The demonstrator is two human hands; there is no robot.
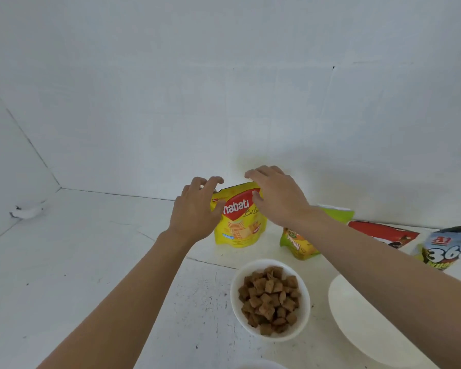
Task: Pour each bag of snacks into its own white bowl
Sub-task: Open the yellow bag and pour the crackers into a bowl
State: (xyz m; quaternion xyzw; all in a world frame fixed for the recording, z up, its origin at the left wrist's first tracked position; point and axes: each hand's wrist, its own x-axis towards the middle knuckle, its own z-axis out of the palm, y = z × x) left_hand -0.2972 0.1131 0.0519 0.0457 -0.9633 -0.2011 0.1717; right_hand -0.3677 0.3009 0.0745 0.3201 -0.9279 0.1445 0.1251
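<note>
A yellow Nabati snack bag (240,230) stands upright near the back wall. My left hand (197,209) holds its top left corner, thumb on the front and fingers curled over the top edge. At the top right corner my right hand (277,198) grips the same way, its thumb on the red logo. In front of the bag, a white bowl (276,336) holds brown pillow-shaped snacks. To its right lies an empty white bowl (357,315), partly hidden by my right forearm.
A green and yellow bag (301,247) stands right of the Nabati bag, behind my right arm. A red bag (383,231) lies flat further right, with a grey "36" bag (445,249) at the right edge. Another white bowl rim (261,365) shows at the bottom edge.
</note>
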